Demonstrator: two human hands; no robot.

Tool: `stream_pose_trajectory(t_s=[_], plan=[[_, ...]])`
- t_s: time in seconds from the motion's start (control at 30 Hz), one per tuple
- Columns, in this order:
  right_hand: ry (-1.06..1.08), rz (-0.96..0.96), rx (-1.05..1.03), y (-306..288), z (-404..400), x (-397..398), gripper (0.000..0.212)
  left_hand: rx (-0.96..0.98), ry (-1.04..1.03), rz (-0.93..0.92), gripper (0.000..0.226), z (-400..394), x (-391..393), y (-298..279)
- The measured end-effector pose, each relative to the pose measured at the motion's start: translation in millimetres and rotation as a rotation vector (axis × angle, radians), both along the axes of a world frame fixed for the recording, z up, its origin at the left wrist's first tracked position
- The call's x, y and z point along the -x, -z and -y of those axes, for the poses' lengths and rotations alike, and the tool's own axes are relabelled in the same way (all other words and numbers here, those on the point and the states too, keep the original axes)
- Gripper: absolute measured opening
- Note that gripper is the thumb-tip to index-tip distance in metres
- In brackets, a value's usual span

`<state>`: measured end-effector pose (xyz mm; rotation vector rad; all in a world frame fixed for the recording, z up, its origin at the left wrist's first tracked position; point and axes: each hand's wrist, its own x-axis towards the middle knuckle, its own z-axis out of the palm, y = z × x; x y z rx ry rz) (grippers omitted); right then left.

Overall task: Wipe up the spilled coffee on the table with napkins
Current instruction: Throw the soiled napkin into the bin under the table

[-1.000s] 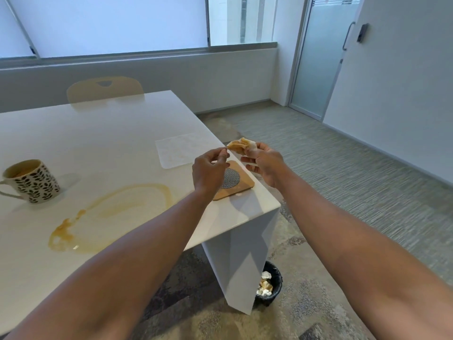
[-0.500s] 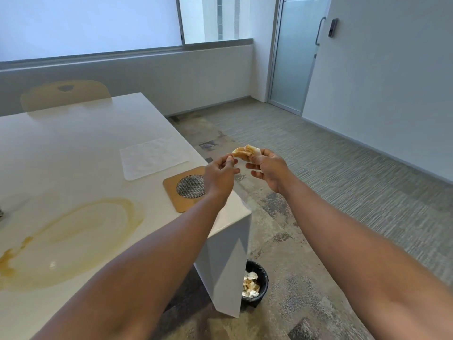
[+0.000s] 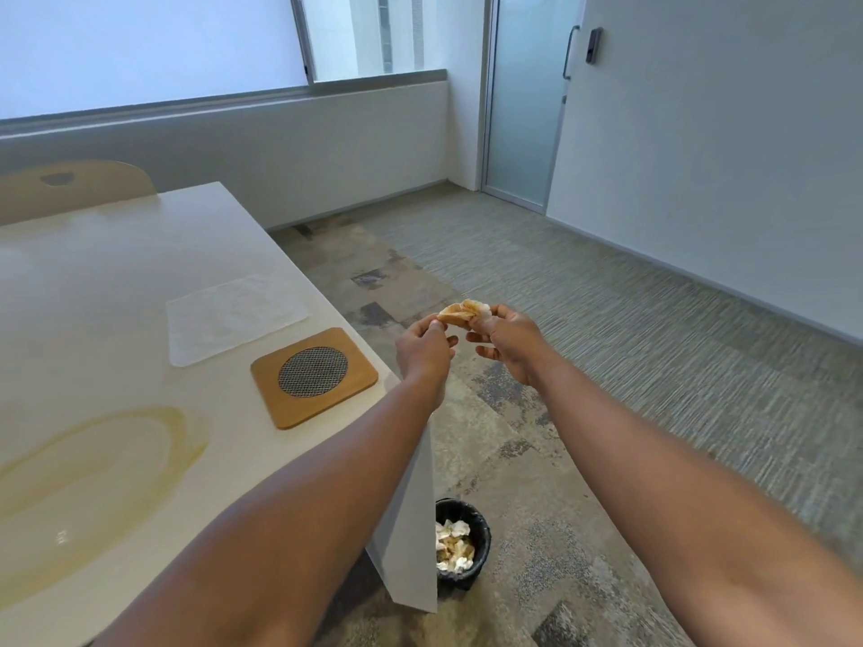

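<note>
One spill (image 3: 88, 478) marks my view's left side: a pale brown ring of coffee spread across the white table (image 3: 116, 273), smeared thin inside its darker rim. One chair back (image 3: 70, 189) shows at the far end of that table. Moving right, I count one clean napkin (image 3: 233, 317) lying flat on the tabletop, and just beside it, nearer me, one square wooden coaster (image 3: 314, 378) with a round mesh centre; the two are close, but I cannot tell whether they touch.

Past the table's corner both of my hands hang over the floor. My left hand (image 3: 425, 350) pinches one end of a single crumpled, coffee-stained napkin (image 3: 462, 312) between thumb and fingertip. My right hand (image 3: 506, 340) has its fingers curled round the other end of the same wad, so the soiled napkin is held between the two hands, off the table and well above the carpet.

Below, beside the table's white leg panel, stands one small black bin (image 3: 467, 541) holding several balled-up napkins, too jumbled to count. Farther right I see one frosted glass door (image 3: 525, 100) in the far wall.
</note>
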<state>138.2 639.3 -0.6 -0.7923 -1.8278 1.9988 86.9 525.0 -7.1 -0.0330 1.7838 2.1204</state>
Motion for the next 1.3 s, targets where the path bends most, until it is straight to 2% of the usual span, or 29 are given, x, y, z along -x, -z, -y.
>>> stream_pose_trajectory(t_s=[0.37, 0.8, 1.07, 1.3], plan=[[-0.001, 0.112, 0.062, 55.2, -21.9, -17.6, 0.013, 0.044, 0.014, 0.171, 0.035, -22.8, -27.1, 42.1], [-0.025, 0.281, 0.117, 147.5, -24.3, -35.4, 0.014, 0.205, -0.109, 0.326, 0.031, -25.7, -62.9, 131.9], [-0.009, 0.327, 0.153, 198.6, -28.4, -43.4, 0.021, 0.239, -0.125, 0.408, 0.03, -27.4, -71.0, 184.7], [-0.031, 0.411, 0.17, 247.0, -30.5, -48.9, 0.018, 0.214, -0.151, 0.532, 0.027, -27.0, -74.4, 236.7]])
